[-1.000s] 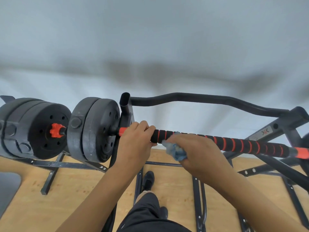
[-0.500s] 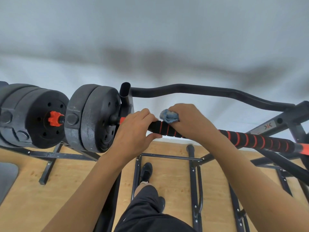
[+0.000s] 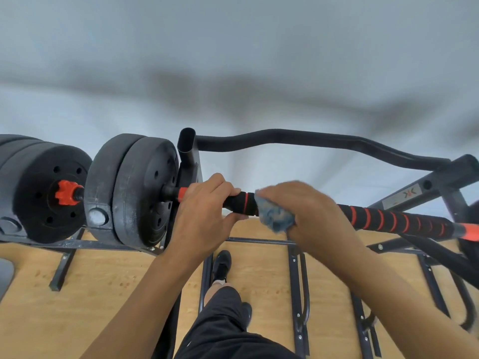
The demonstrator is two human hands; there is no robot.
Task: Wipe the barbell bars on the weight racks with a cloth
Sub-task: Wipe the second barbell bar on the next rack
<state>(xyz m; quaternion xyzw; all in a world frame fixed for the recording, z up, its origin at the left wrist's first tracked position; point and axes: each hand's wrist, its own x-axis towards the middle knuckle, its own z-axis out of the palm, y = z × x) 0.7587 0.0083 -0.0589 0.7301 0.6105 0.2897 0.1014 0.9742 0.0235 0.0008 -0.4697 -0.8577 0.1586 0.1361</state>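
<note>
1. Firmly, the left hand (image 3: 204, 216) curls its fingers (image 3: 220, 187) over the barbell bar (image 3: 388, 220), thumb beneath, just right of the black weight plates (image 3: 134, 190).
2. Blurred, the right hand (image 3: 308, 213) grips a crumpled blue cloth (image 3: 276, 216) against the bar, close beside the left hand; its fingertips are hidden.
3. Both hands cover the bar beneath them; its red-ringed foam runs right, and the end is cut off at the edge.
4. The bar lies across a black rack (image 3: 425, 189), with a curved bar (image 3: 298, 142) farther back.
5. Far left, another plate set (image 3: 39, 193) is partly cut off.
</note>
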